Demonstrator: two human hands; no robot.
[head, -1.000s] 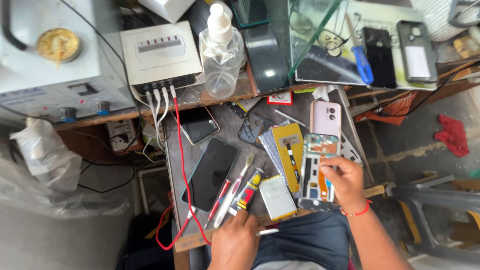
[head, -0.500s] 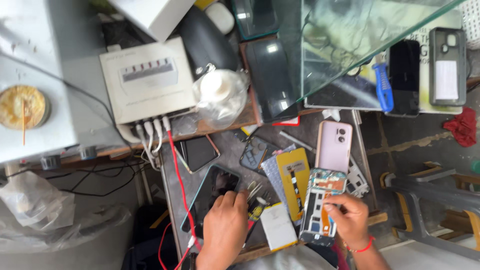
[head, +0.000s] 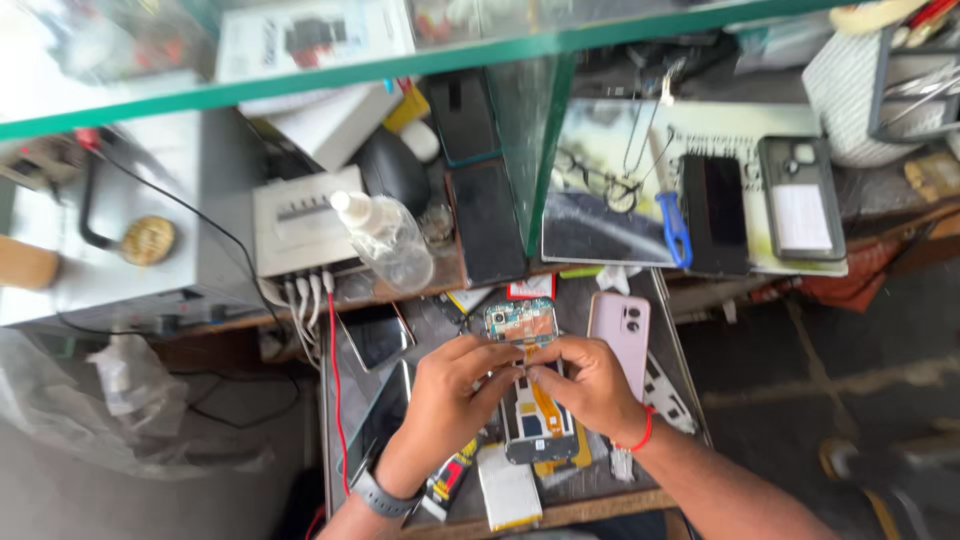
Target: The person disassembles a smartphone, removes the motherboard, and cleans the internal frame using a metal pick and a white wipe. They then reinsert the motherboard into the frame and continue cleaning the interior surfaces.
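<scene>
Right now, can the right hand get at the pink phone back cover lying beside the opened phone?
Probably yes. The pink phone back cover lies bare just beyond the right hand, nothing on it, though both hands are busy on the opened phone.

The worktop (head: 672,352) is crowded. Around the hands, the pink phone back (head: 622,335) lies just to the right, a dark phone (head: 372,337) and a red wire (head: 334,400) to the left, and a white battery (head: 508,490) lies toward the person. Beyond them, a spray bottle (head: 385,240) and a glass shelf edge (head: 400,70) block any reach upward.
</scene>
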